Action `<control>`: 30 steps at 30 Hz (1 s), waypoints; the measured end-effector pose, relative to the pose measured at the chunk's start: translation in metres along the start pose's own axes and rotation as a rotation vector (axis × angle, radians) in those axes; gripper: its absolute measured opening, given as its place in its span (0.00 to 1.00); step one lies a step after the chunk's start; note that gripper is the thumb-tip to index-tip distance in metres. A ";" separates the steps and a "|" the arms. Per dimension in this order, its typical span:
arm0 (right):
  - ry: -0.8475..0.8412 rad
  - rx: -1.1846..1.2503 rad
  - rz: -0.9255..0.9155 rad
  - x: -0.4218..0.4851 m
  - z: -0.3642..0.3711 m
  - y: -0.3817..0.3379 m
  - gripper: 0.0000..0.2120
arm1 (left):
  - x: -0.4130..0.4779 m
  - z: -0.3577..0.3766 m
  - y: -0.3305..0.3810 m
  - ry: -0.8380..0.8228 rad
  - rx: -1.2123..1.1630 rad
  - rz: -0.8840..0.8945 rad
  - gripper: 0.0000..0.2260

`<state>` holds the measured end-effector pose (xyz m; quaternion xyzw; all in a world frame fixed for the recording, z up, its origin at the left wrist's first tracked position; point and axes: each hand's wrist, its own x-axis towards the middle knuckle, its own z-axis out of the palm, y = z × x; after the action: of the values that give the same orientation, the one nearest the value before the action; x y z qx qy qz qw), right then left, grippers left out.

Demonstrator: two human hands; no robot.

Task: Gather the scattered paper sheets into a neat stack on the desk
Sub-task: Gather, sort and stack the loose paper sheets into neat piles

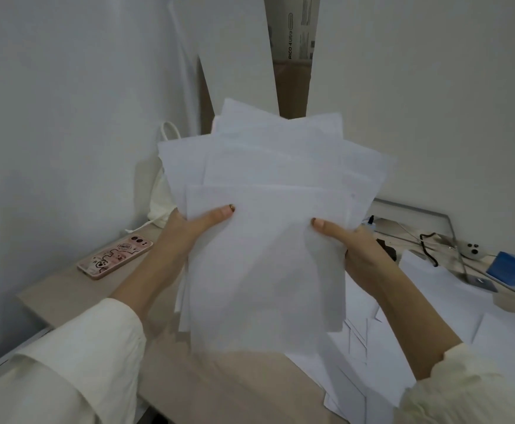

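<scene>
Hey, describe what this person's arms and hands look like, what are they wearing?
Long, loose cream sleeves cover both arms: the left sleeve, and the right sleeve, which looks crinkled. The left hand and right hand wear no gloves; both thumbnails have pale polish with dark tips.

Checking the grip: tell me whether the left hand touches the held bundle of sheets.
Touching. The head view shows the left hand gripping the bundle of sheets, thumb pressed on its front.

— Which colours stand out?
— White paper sheets (265,264) at the centre. At nine o'clock, a pink phone case (115,255) with cartoon doodles.
— And at three o'clock?
— A blue box (513,267) and a black cable (426,244).
— The rest?
— A pale beige desk (66,296), cream sleeves (75,356).
</scene>
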<state>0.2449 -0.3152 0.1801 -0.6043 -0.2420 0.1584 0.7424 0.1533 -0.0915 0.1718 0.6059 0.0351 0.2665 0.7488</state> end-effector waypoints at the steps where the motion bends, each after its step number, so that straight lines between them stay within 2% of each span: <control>1: -0.010 -0.002 -0.004 0.000 0.003 0.000 0.12 | -0.001 0.002 -0.001 0.029 -0.012 -0.016 0.14; 3: 0.005 -0.004 -0.019 0.001 0.005 -0.002 0.15 | -0.001 -0.001 -0.003 0.086 -0.038 -0.020 0.16; 5: 0.053 -0.018 -0.047 -0.001 0.001 0.001 0.23 | -0.003 -0.007 -0.007 0.139 -0.056 0.002 0.18; 8: 0.079 -0.091 -0.031 -0.009 -0.005 0.023 0.32 | -0.010 -0.011 -0.017 0.146 -0.074 -0.016 0.15; 11: 0.069 -0.078 0.027 -0.015 -0.001 0.039 0.27 | -0.015 -0.009 -0.023 0.140 -0.050 -0.056 0.22; 13: 0.063 -0.031 0.009 -0.016 0.000 0.041 0.27 | -0.017 -0.016 -0.028 0.179 -0.027 -0.066 0.25; 15: 0.067 -0.028 -0.002 -0.019 -0.001 0.043 0.24 | -0.023 -0.024 -0.039 0.217 0.003 -0.084 0.20; 19: 0.155 -0.094 0.098 -0.024 0.009 0.063 0.11 | -0.033 -0.015 -0.053 0.246 0.109 -0.066 0.07; 22: 0.199 -0.082 0.003 -0.019 0.012 0.045 0.13 | -0.024 -0.004 -0.033 0.249 0.093 0.037 0.08; 25: 0.080 -0.078 -0.080 -0.017 0.002 0.018 0.17 | -0.018 0.000 -0.009 0.257 0.034 0.179 0.05; 28: 0.048 -0.203 -0.020 -0.020 -0.004 0.022 0.12 | -0.021 0.001 -0.005 0.278 -0.043 0.232 0.04; 30: 0.110 -0.196 -0.004 -0.023 -0.005 0.035 0.09 | -0.027 -0.001 -0.018 0.276 -0.046 0.189 0.10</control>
<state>0.2307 -0.3237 0.1415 -0.6814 -0.2165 0.0991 0.6921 0.1362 -0.1053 0.1476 0.5468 0.0745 0.4171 0.7221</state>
